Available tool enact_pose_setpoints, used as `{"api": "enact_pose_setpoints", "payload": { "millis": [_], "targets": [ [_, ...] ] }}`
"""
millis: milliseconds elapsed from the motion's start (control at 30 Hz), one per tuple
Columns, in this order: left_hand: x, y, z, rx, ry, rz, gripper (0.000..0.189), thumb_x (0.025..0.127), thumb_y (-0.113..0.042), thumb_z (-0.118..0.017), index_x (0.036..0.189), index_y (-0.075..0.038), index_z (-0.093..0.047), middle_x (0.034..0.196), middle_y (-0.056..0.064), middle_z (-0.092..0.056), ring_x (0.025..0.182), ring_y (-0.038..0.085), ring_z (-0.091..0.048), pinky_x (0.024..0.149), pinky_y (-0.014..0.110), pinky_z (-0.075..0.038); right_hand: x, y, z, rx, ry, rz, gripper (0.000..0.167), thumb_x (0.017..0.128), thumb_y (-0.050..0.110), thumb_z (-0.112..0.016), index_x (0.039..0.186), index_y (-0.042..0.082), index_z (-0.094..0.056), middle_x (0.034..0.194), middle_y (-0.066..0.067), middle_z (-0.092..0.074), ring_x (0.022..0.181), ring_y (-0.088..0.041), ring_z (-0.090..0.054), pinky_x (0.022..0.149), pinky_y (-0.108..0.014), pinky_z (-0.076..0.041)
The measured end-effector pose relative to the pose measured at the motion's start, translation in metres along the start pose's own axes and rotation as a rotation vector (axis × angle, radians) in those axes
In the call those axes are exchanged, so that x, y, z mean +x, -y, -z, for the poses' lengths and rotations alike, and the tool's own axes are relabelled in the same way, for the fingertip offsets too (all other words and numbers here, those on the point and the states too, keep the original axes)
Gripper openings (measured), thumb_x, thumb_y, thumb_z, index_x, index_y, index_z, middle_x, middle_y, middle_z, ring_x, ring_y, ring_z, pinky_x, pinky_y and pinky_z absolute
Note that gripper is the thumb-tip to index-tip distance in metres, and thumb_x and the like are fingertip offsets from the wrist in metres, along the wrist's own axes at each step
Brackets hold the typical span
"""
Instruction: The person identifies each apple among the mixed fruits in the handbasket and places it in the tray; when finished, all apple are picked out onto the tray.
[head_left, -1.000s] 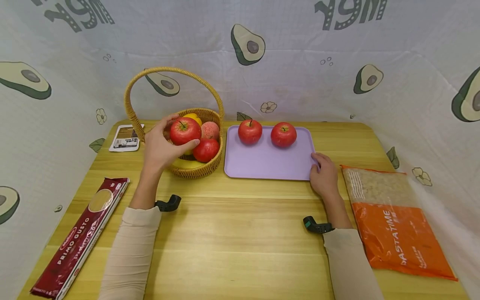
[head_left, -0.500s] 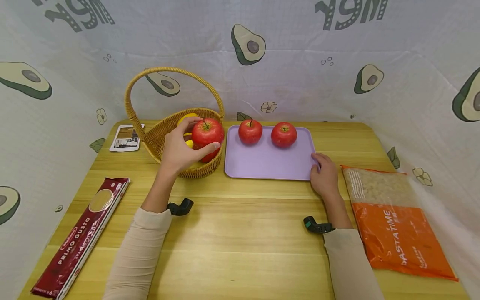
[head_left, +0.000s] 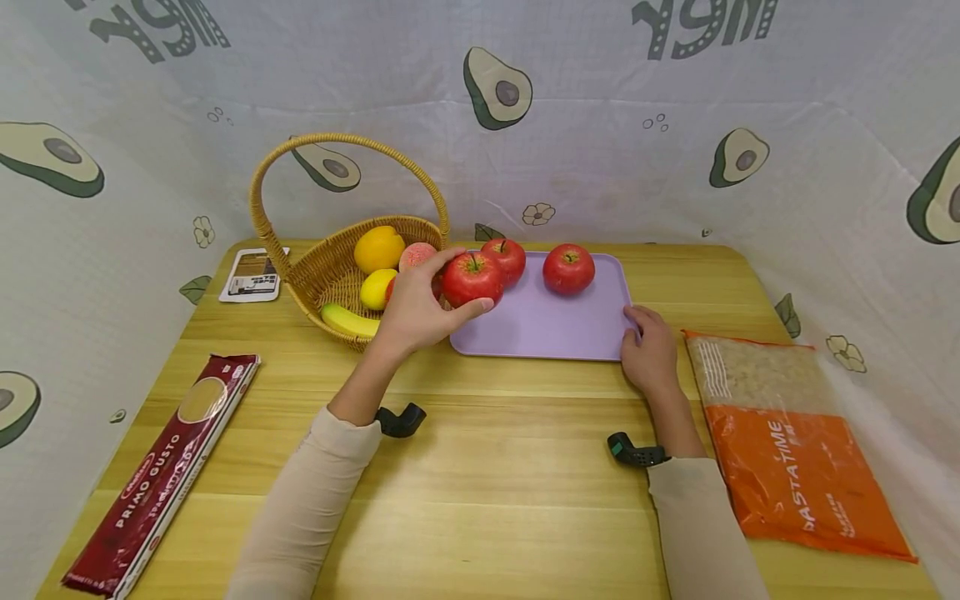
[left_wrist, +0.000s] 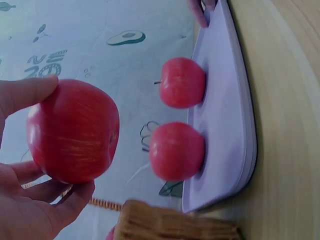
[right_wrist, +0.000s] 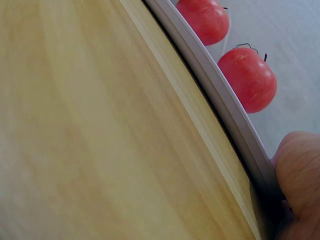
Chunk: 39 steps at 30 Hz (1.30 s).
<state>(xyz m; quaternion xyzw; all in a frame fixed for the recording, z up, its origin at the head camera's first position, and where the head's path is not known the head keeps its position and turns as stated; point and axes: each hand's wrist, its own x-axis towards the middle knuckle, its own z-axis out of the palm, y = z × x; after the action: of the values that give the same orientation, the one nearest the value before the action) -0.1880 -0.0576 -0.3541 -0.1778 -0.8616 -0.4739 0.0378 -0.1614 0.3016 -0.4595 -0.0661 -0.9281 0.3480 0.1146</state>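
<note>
My left hand [head_left: 416,310] grips a red apple [head_left: 472,282] between thumb and fingers, held up over the left end of a lilac tray [head_left: 551,327]. In the left wrist view, this apple [left_wrist: 75,132] is clear of the tray. Two more red apples sit on the tray: one [head_left: 508,257] toward the left, partly covered by the held one, and another [head_left: 568,269] to its right. My right hand [head_left: 651,350] holds the tray's right rim near its front corner; the right wrist view shows only part of that hand [right_wrist: 300,175].
Left of the tray stands a wicker basket [head_left: 318,267] with a tall handle. It contains an orange [head_left: 378,249], a lemon [head_left: 377,289], a banana [head_left: 348,320] and a peach [head_left: 416,254]. A spaghetti pack [head_left: 165,475] lies left, a pasta bag [head_left: 795,450] right.
My left hand has carried the apple rightward from above the basket to over the tray's left end. The right hand and the tray have stayed in place.
</note>
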Motion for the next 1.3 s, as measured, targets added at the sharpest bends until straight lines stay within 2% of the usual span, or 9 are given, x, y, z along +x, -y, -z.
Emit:
{"api": "enact_pose_setpoints", "payload": {
  "millis": [133,267,400,667,1033,1300],
  "targets": [
    [0.004,-0.004,-0.015,0.043,0.032,0.01,0.083,0.081,-0.045,-0.085,0.15,-0.01,-0.052,0.14,0.008,-0.063,0.121,0.023,-0.062,0.106,0.044,-0.053,0.0,-0.001,0.0,0.002,-0.002,0.003,0.044,0.099,-0.001,-0.044,0.141,-0.01,-0.055,0.148,-0.031,-0.05,0.141,-0.05,-0.044,0.119,-0.06,-0.033],
    [0.007,-0.004,-0.029,0.059,0.074,0.055,0.085,0.085,-0.042,-0.083,0.154,-0.008,-0.045,0.146,0.01,-0.059,0.128,0.026,-0.059,0.111,0.047,-0.05,0.0,-0.001,0.0,0.005,-0.007,0.007,0.044,0.099,-0.001,-0.045,0.14,-0.01,-0.056,0.148,-0.031,-0.05,0.14,-0.05,-0.045,0.119,-0.06,-0.034],
    [0.01,0.001,-0.042,0.058,0.093,0.083,0.084,0.087,-0.039,-0.081,0.155,-0.008,-0.043,0.146,0.012,-0.057,0.13,0.029,-0.057,0.111,0.048,-0.049,-0.001,-0.001,0.0,0.005,-0.01,0.009,0.044,0.098,-0.001,-0.045,0.14,-0.011,-0.056,0.148,-0.031,-0.05,0.14,-0.05,-0.044,0.119,-0.059,-0.033],
    [0.014,0.014,-0.062,0.036,0.093,0.119,0.082,0.088,-0.034,-0.081,0.155,-0.009,-0.041,0.148,0.011,-0.054,0.134,0.029,-0.053,0.115,0.05,-0.046,-0.001,-0.001,0.001,0.01,-0.006,-0.003,0.044,0.099,-0.002,-0.045,0.14,-0.01,-0.055,0.149,-0.031,-0.05,0.141,-0.05,-0.044,0.119,-0.059,-0.033],
    [0.016,0.03,-0.078,0.036,0.083,0.154,0.081,0.087,-0.032,-0.083,0.153,-0.009,-0.043,0.15,0.011,-0.054,0.137,0.03,-0.051,0.117,0.051,-0.043,-0.001,0.0,0.0,0.002,-0.002,0.003,0.044,0.099,-0.001,-0.044,0.141,-0.01,-0.055,0.149,-0.031,-0.049,0.141,-0.05,-0.043,0.119,-0.06,-0.032],
    [0.016,0.036,-0.082,0.059,0.088,0.183,0.085,0.086,-0.037,-0.083,0.154,-0.009,-0.041,0.151,0.013,-0.052,0.139,0.033,-0.047,0.116,0.053,-0.043,0.001,-0.002,-0.001,0.001,-0.004,0.001,0.045,0.099,0.0,-0.044,0.141,-0.009,-0.055,0.149,-0.031,-0.05,0.141,-0.05,-0.044,0.119,-0.06,-0.033]
  ]
}}
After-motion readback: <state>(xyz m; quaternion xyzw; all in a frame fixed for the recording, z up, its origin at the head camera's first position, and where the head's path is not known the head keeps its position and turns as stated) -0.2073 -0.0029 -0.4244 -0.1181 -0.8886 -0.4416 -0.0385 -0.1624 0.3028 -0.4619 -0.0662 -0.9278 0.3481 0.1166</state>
